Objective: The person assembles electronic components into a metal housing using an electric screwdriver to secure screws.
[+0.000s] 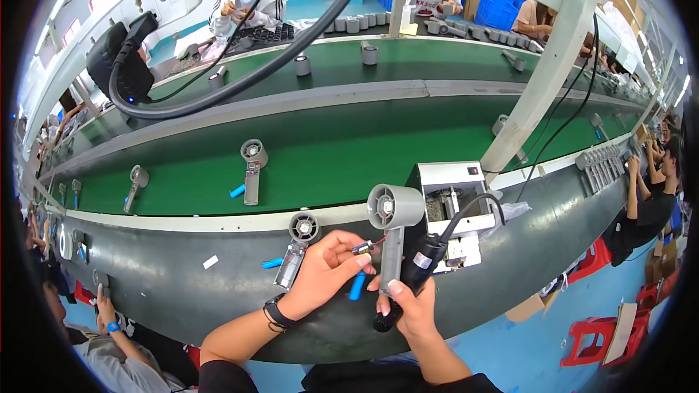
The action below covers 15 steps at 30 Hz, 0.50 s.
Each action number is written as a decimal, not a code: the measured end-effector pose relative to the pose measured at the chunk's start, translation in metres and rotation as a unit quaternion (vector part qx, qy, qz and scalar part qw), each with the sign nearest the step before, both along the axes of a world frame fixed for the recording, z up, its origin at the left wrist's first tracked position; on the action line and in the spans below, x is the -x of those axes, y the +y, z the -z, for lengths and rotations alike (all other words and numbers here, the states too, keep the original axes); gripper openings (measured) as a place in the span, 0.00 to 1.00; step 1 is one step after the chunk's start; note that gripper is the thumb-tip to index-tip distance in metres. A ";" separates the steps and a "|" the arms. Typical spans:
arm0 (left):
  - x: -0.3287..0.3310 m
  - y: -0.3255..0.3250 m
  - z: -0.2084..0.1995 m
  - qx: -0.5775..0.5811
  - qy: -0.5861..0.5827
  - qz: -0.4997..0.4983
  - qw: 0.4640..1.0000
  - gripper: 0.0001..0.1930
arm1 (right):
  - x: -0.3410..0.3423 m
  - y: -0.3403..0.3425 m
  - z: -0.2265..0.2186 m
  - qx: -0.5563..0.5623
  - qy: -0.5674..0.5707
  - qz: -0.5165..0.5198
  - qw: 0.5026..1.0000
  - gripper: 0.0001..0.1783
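Note:
My left hand [328, 266] is closed in a pinch on a small circuit board [362, 247] with thin red wires running to a grey handheld fan [393, 211]. My right hand [413, 306] grips the fan's open handle, thumb on its lower end, fan head up. A black corded power tool [422, 262], like an electric screwdriver, slants alongside the handle through the same hand. How firmly the hand holds it is hidden. Between my hands hangs a blue cylindrical battery [357, 285]. Beside my left wrist lies another fan [291, 258], its handle open, with a blue battery [272, 263].
A small black-and-white machine [453, 175] stands right of the fan. Beyond the dark worktop [167, 276], a green conveyor belt [328, 175] carries several fans. A slanted white post [542, 80] and a thick black cable [240, 94] cross overhead. Other people sit around the line.

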<state>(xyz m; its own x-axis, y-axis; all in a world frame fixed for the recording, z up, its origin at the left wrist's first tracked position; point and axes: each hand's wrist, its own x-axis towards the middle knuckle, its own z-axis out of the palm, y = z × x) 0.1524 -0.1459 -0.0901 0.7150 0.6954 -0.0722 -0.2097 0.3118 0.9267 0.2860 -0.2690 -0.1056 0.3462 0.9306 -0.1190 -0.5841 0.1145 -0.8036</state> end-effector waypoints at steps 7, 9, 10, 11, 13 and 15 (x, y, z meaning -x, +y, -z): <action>0.006 0.004 0.004 0.021 -0.003 0.098 0.995 0.13 | -0.016 -0.007 0.004 0.018 -0.054 0.032 0.998 0.29; 0.005 0.004 0.006 0.035 0.009 0.097 0.995 0.13 | -0.016 -0.007 0.005 0.016 -0.054 0.038 0.998 0.28; 0.005 0.004 0.006 0.046 0.022 0.096 0.994 0.14 | -0.016 -0.007 0.005 0.018 -0.065 0.035 0.997 0.28; 0.005 0.002 0.006 0.047 0.022 0.095 0.994 0.14 | -0.016 -0.007 0.005 0.019 -0.075 0.030 0.997 0.27; 0.004 -0.001 0.005 0.091 0.028 0.080 0.992 0.13 | -0.016 -0.007 0.004 0.022 -0.093 0.010 0.995 0.26; 0.004 -0.004 0.007 0.097 0.016 0.080 0.992 0.11 | -0.015 -0.007 0.004 0.026 -0.113 -0.008 0.993 0.26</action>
